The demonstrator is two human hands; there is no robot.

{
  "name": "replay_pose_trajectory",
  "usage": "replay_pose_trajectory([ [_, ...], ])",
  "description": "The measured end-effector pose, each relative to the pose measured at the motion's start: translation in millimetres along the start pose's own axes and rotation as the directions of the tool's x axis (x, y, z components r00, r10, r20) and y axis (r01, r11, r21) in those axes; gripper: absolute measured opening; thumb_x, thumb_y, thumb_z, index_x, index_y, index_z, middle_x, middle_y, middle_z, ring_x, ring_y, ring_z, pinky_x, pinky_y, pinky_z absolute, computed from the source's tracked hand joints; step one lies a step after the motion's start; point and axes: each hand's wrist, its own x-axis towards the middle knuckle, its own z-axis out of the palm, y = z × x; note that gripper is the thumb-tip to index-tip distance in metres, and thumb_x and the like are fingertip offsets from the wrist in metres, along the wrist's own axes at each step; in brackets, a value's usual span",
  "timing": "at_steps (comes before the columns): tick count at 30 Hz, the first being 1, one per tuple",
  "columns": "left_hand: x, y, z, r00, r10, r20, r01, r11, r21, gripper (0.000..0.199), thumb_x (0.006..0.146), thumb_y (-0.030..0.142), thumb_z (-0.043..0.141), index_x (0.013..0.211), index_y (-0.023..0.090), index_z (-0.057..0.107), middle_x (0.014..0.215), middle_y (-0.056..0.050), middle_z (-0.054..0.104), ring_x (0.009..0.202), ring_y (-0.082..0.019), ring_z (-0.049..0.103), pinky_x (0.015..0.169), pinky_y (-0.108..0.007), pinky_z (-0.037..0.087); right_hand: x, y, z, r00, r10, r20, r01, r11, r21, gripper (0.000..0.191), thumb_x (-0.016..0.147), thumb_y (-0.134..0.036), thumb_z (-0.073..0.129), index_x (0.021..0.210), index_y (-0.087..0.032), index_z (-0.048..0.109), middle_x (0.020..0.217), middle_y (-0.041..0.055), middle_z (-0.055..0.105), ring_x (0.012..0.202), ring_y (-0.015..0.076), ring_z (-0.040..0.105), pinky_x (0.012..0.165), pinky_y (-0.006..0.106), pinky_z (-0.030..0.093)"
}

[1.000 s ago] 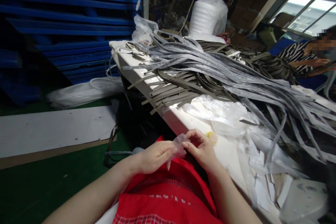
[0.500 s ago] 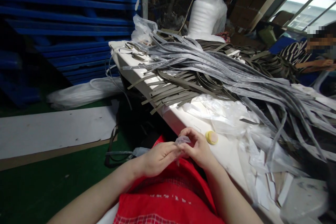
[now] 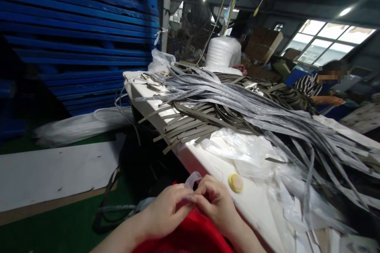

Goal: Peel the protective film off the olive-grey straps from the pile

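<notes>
My left hand (image 3: pixel 170 209) and my right hand (image 3: pixel 214 201) meet in front of the red apron (image 3: pixel 190 234), at the near edge of the white table (image 3: pixel 255 201). Both are closed, fingers pinched together on a small piece of clear plastic film (image 3: pixel 193 179) that sticks up above the fingers. Most of the film is hidden by the hands. Just right of my right hand, a round yellow container (image 3: pixel 236 183) with a pale top sits on the table. Crumpled clear plastic bags (image 3: pixel 237 148) lie behind it.
Long plastic-sleeved strips (image 3: pixel 237 97) and bare dark strips (image 3: pixel 190 126) cover the table's far part, some ends overhanging the edge. A white foam roll (image 3: pixel 219 55) stands behind. Blue pallets (image 3: pixel 83 31) are stacked at left. A person in a striped top (image 3: pixel 307 85) works at far right.
The view has tilted upward, so the table and strips sit lower in the picture. My hands stay together; the film now pokes up higher between them.
</notes>
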Motion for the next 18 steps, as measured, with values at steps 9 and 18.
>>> replay_pose_trajectory([
  [9, 10.1, -24.3, 8.0, 0.996, 0.032, -0.084, -0.037, 0.997, -0.070, 0.042, 0.103, 0.035, 0.027, 0.086, 0.019, 0.061, 0.082, -0.003, 0.066, 0.075, -0.015, 0.061, 0.071, -0.021, 0.047, 37.7, 4.7, 0.0, 0.989, -0.040, 0.139, 0.059, 0.990, -0.132, 0.042, 0.082, -0.043, 0.072, 0.057, -0.018, 0.050, 0.062, -0.0017, 0.056, 0.059, 0.0103, 0.051, 0.056, 0.021, 0.038],
  [18, -2.8, -41.7, -12.6, 0.966, 0.010, -0.258, -0.005, 1.000, 0.022, 0.051, 0.104, 0.039, 0.023, 0.081, 0.019, 0.063, 0.075, -0.002, 0.066, 0.068, -0.012, 0.064, 0.069, -0.017, 0.047, 209.7, 53.8, -44.9, 0.993, 0.110, -0.043, -0.097, 0.558, -0.824, 0.033, 0.091, -0.036, 0.059, 0.116, -0.015, 0.063, 0.112, 0.0104, 0.068, 0.100, 0.0192, 0.063, 0.088, 0.027, 0.044],
])
